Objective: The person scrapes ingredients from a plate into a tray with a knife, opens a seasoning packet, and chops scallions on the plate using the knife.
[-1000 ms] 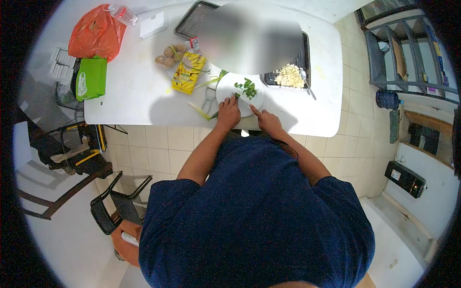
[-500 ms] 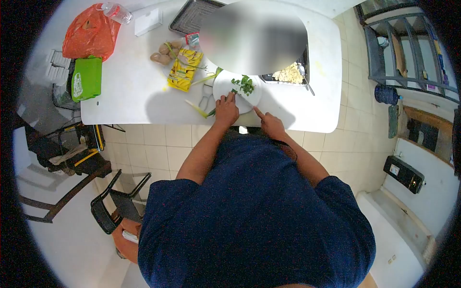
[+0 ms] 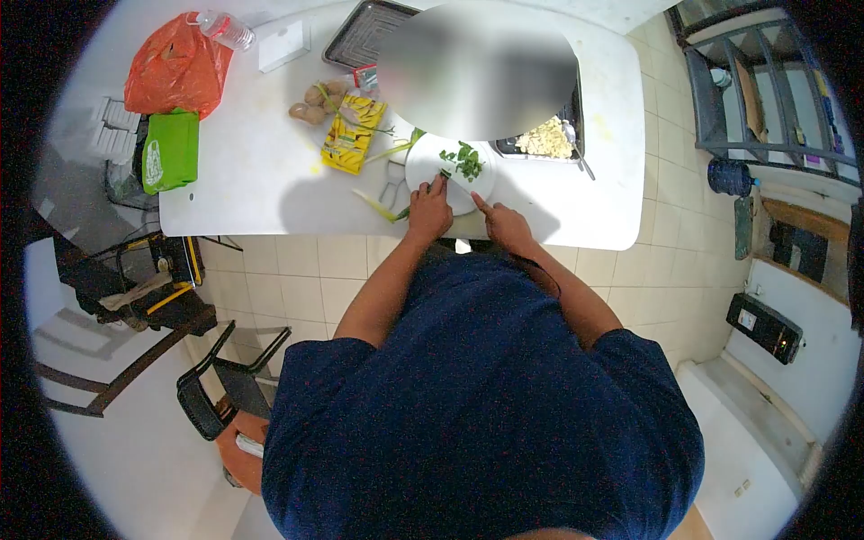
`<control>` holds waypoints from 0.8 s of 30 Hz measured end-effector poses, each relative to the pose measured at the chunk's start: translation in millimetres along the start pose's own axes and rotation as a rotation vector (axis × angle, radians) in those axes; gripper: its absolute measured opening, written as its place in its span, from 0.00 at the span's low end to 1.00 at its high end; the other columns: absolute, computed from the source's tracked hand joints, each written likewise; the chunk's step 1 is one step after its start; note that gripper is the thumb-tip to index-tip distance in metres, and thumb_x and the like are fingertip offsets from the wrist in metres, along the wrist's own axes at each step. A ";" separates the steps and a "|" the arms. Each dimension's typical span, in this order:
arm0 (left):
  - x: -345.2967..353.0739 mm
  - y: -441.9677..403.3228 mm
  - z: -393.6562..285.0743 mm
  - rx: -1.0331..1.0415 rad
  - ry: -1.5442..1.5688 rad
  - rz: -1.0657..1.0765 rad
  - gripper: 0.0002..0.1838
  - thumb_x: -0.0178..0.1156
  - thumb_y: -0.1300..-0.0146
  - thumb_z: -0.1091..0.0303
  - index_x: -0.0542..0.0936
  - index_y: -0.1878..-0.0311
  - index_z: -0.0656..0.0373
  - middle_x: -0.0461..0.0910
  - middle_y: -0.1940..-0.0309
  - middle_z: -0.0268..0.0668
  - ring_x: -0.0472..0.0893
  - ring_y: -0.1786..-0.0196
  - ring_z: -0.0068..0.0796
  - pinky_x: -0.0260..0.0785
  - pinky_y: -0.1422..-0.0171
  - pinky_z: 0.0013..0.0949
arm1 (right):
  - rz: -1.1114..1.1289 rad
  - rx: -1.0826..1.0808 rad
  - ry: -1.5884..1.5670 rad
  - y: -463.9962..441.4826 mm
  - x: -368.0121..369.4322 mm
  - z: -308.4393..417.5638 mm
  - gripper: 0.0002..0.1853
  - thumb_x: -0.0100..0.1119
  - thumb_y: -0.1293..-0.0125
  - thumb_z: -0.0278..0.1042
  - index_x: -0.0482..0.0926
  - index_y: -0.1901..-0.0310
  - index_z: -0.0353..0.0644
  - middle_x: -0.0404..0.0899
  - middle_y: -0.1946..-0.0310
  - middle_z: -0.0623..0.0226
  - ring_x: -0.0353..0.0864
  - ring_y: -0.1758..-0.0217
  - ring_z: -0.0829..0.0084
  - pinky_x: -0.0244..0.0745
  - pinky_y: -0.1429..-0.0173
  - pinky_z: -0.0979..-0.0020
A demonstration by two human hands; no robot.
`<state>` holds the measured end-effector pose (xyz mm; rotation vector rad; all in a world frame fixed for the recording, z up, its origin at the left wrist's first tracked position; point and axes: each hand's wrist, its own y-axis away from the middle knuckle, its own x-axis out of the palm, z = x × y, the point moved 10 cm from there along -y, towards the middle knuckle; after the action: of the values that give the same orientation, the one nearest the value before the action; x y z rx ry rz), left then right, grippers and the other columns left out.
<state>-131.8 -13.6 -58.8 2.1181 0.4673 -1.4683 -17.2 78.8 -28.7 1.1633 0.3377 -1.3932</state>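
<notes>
A round white plate (image 3: 421,171) lies near the table's front edge, with chopped green leaves (image 3: 465,162) on it. My left hand (image 3: 432,211) is closed at the plate's lower left, its fingertips pressing a bit of green stalk onto the plate. Past its outer side sticks out a pale-ended spring onion (image 3: 375,205). My right hand (image 3: 508,227) grips a knife, index finger stretched along it; the blade (image 3: 462,192) points toward my left fingertips. The knife's handle is hidden in my palm. Grey looped handles, apparently of scissors (image 3: 392,184), lie left of the plate.
Left of the plate are a yellow packet (image 3: 353,144) and brown potato-like lumps (image 3: 310,112). A tray of pale chopped food (image 3: 544,140) with a spoon (image 3: 584,163) stands right. A blurred oval covers the back. Red (image 3: 180,72) and green bags (image 3: 171,153) sit far left.
The whole view has shifted slightly to the right. Both hands stay at the plate in nearly the same pose, and the chopped greens look much the same.
</notes>
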 end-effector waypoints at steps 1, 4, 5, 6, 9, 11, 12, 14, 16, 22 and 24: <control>0.5 -0.1 0.7 -0.001 0.005 0.004 0.37 0.58 0.46 0.65 0.66 0.30 0.64 0.64 0.30 0.42 0.69 0.37 0.48 0.64 0.35 0.52 | 0.009 0.002 0.000 -1.8 2.3 -1.0 0.37 0.45 0.32 0.28 0.52 0.24 0.70 0.77 0.66 0.51 0.82 0.64 0.49 0.78 0.57 0.51; -1.8 0.1 0.5 -0.010 0.019 0.019 0.37 0.57 0.45 0.65 0.66 0.30 0.65 0.64 0.30 0.42 0.68 0.37 0.48 0.62 0.34 0.51 | 0.011 -0.005 -0.020 -6.6 11.3 -5.9 0.37 0.45 0.31 0.28 0.52 0.23 0.70 0.78 0.66 0.50 0.82 0.64 0.49 0.77 0.57 0.51; -2.4 0.0 -0.4 -0.018 0.024 0.028 0.36 0.57 0.45 0.66 0.66 0.30 0.65 0.64 0.30 0.42 0.68 0.37 0.48 0.61 0.33 0.51 | -0.006 -0.016 -0.039 -7.7 13.9 -7.0 0.37 0.45 0.31 0.29 0.51 0.23 0.69 0.78 0.67 0.49 0.81 0.65 0.49 0.77 0.57 0.51; -3.0 0.1 -1.2 -0.027 0.029 0.037 0.35 0.56 0.44 0.66 0.67 0.31 0.66 0.64 0.30 0.42 0.68 0.37 0.48 0.60 0.31 0.50 | -0.023 -0.028 -0.058 -7.3 11.9 -5.5 0.36 0.45 0.31 0.29 0.51 0.23 0.69 0.78 0.67 0.49 0.81 0.65 0.48 0.77 0.57 0.50; -6.0 0.7 -1.4 -0.019 0.038 0.030 0.36 0.56 0.45 0.67 0.67 0.31 0.66 0.64 0.30 0.41 0.68 0.37 0.47 0.61 0.32 0.49 | 0.001 0.022 -0.035 -5.8 12.5 -6.5 0.36 0.45 0.30 0.30 0.50 0.23 0.69 0.78 0.68 0.49 0.81 0.67 0.48 0.77 0.58 0.49; -3.6 1.0 0.9 -0.011 0.031 0.029 0.38 0.57 0.45 0.65 0.64 0.29 0.63 0.63 0.28 0.41 0.68 0.36 0.48 0.62 0.33 0.51 | 0.011 0.024 -0.009 -5.1 9.0 -4.3 0.34 0.44 0.29 0.31 0.52 0.23 0.65 0.79 0.68 0.49 0.81 0.67 0.48 0.77 0.59 0.48; -2.2 1.0 0.6 -0.004 0.029 0.028 0.39 0.58 0.45 0.65 0.63 0.28 0.62 0.62 0.28 0.41 0.68 0.35 0.48 0.63 0.33 0.51 | 0.015 0.028 0.005 -4.2 9.2 -5.4 0.33 0.44 0.29 0.31 0.52 0.24 0.63 0.79 0.68 0.49 0.81 0.67 0.47 0.77 0.59 0.48; 2.2 -0.4 1.6 -0.008 0.023 0.049 0.39 0.58 0.45 0.65 0.63 0.28 0.62 0.62 0.28 0.41 0.68 0.35 0.48 0.63 0.33 0.51 | -0.028 0.049 0.026 -6.1 4.6 -7.2 0.28 0.44 0.28 0.33 0.58 0.27 0.55 0.80 0.67 0.49 0.82 0.66 0.47 0.77 0.59 0.47; -2.6 -0.4 1.9 -0.011 0.028 0.053 0.38 0.57 0.46 0.65 0.64 0.29 0.63 0.63 0.28 0.41 0.68 0.36 0.48 0.62 0.32 0.50 | -0.043 0.054 0.030 -10.9 0.9 -6.3 0.23 0.44 0.28 0.34 0.63 0.32 0.48 0.81 0.66 0.49 0.83 0.64 0.46 0.77 0.58 0.46; 2.0 -0.8 3.6 0.000 0.023 0.045 0.39 0.59 0.47 0.64 0.63 0.29 0.63 0.63 0.29 0.41 0.69 0.37 0.49 0.64 0.34 0.52 | 0.001 0.055 0.035 -17.6 -1.2 -6.9 0.13 0.43 0.27 0.36 0.69 0.48 0.40 0.82 0.65 0.49 0.83 0.62 0.45 0.77 0.59 0.46; -0.9 -1.3 3.1 0.004 0.034 0.040 0.40 0.59 0.47 0.64 0.63 0.28 0.64 0.63 0.29 0.41 0.69 0.37 0.49 0.64 0.34 0.52 | -0.002 0.045 0.054 -18.1 -2.3 -6.1 0.12 0.42 0.26 0.36 0.69 0.49 0.39 0.81 0.66 0.48 0.83 0.62 0.45 0.77 0.59 0.46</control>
<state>-135.1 -14.3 -59.1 2.1465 0.4329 -1.4141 -30.8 89.1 -37.4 1.2396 0.3468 -1.3792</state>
